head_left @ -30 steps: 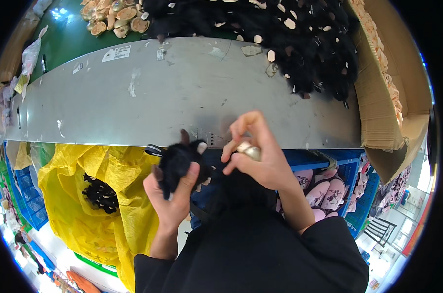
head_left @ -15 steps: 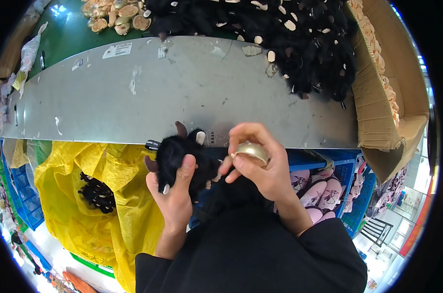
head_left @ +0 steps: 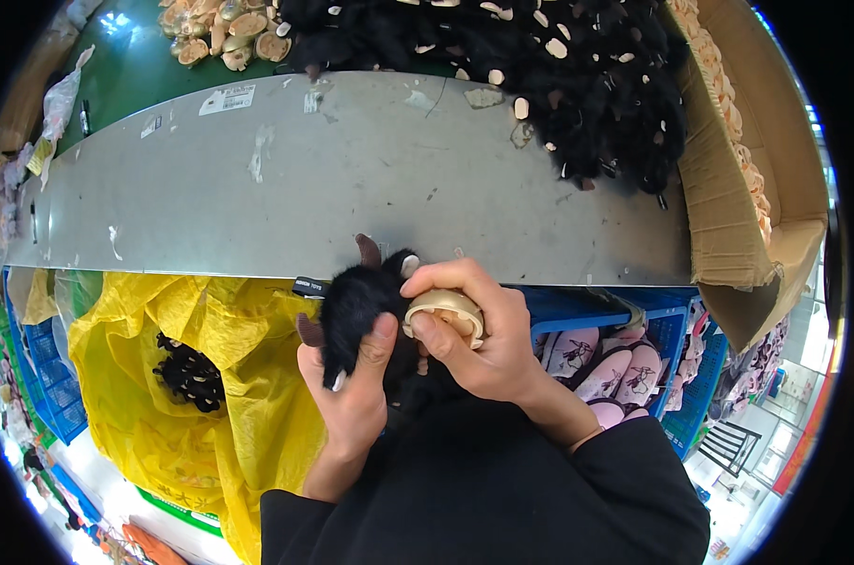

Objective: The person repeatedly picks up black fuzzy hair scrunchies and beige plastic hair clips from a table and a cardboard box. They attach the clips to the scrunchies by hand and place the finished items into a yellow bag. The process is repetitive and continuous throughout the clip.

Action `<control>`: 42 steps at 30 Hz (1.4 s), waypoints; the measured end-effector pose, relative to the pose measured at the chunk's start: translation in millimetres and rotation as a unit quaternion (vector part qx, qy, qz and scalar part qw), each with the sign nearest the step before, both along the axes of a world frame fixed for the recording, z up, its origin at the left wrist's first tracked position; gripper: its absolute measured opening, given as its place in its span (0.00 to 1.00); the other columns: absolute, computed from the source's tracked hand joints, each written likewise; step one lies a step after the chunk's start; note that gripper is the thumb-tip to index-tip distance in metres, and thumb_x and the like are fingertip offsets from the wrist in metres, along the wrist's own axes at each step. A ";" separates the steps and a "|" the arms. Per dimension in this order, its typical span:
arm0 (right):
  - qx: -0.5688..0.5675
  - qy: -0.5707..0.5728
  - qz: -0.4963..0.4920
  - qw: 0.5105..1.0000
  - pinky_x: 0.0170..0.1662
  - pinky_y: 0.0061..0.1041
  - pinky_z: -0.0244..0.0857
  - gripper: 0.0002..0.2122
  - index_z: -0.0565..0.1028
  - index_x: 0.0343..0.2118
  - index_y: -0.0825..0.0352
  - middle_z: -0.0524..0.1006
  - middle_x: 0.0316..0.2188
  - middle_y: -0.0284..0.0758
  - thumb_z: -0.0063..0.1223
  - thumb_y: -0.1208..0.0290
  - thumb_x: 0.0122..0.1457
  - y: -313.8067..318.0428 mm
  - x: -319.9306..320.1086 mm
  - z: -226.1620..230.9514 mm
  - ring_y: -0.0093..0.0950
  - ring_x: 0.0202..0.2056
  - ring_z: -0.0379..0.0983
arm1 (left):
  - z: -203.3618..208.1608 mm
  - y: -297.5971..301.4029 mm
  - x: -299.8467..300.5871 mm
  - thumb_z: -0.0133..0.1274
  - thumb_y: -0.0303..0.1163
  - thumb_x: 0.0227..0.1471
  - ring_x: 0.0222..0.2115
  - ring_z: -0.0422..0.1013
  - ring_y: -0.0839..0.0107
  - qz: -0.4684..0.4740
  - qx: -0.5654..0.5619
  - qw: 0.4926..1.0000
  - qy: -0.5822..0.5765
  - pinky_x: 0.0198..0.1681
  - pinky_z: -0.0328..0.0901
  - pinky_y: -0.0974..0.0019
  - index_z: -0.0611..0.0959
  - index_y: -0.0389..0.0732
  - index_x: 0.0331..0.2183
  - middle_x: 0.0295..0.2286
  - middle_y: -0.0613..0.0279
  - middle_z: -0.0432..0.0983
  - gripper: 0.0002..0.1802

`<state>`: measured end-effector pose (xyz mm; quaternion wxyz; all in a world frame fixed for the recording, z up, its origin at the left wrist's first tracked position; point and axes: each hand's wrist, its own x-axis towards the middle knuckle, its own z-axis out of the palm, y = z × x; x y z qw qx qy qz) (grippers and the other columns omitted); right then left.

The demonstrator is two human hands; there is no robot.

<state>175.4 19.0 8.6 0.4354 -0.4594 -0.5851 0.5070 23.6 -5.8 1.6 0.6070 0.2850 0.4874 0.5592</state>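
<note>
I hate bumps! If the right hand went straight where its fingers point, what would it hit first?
Likely the black furry toy in the left hand, though any gap from the right hand is unclear.

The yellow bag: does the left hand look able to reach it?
Probably yes: the left hand is beside the yellow bag, with nothing visible between, though it holds a black plush toy.

Toy-factory workshop, apparently. Parts are stocked in bulk: black plush toys (head_left: 596, 104) are heaped along a scuffed metal worktop (head_left: 352, 179), gold shells (head_left: 243, 26) are piled nearby, peach parts (head_left: 728, 104) are packed in a cardboard carton (head_left: 719, 212). Pink printed pieces (head_left: 604, 375) are stored in a blue plastic crate (head_left: 669, 344); black items (head_left: 192, 372) are bagged in a yellow sack (head_left: 257, 372). One plush toy (head_left: 350, 311) and one gold shell (head_left: 452, 305) are hand-held.
</note>
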 end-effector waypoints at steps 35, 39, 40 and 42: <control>0.056 0.093 -0.045 0.993 0.26 0.17 0.56 0.14 0.72 0.35 0.66 0.69 0.21 0.26 0.66 0.65 0.54 22.8 -4.0 -24.1 0.14 0.23 0.62 | -8.1 -7.9 3.6 0.68 0.31 0.48 0.37 0.78 0.67 -0.085 -0.084 0.940 -0.321 0.46 0.72 0.65 0.78 0.33 0.49 0.37 0.57 0.81 0.27; 0.077 0.072 -0.048 0.993 0.25 0.18 0.58 0.14 0.71 0.34 0.65 0.69 0.20 0.27 0.65 0.63 0.56 25.6 -0.5 -23.0 0.15 0.22 0.62 | -11.9 -6.5 1.7 0.67 0.26 0.48 0.38 0.78 0.65 -0.115 -0.053 0.939 -0.319 0.46 0.73 0.60 0.81 0.32 0.44 0.36 0.52 0.81 0.20; 0.064 0.077 -0.054 0.994 0.25 0.18 0.56 0.15 0.71 0.33 0.66 0.68 0.21 0.27 0.63 0.60 0.56 25.8 -1.8 -23.1 0.15 0.22 0.61 | -8.3 -5.2 3.6 0.67 0.25 0.48 0.37 0.79 0.65 -0.119 -0.041 0.943 -0.310 0.46 0.73 0.60 0.82 0.32 0.42 0.36 0.51 0.81 0.18; 0.037 0.086 -0.067 0.993 0.25 0.19 0.53 0.18 0.72 0.33 0.67 0.67 0.22 0.28 0.61 0.55 0.55 25.9 -6.1 -25.6 0.16 0.22 0.59 | -8.2 -4.2 2.5 0.65 0.22 0.48 0.35 0.79 0.66 -0.126 -0.009 0.966 -0.224 0.43 0.74 0.61 0.83 0.33 0.37 0.34 0.51 0.82 0.11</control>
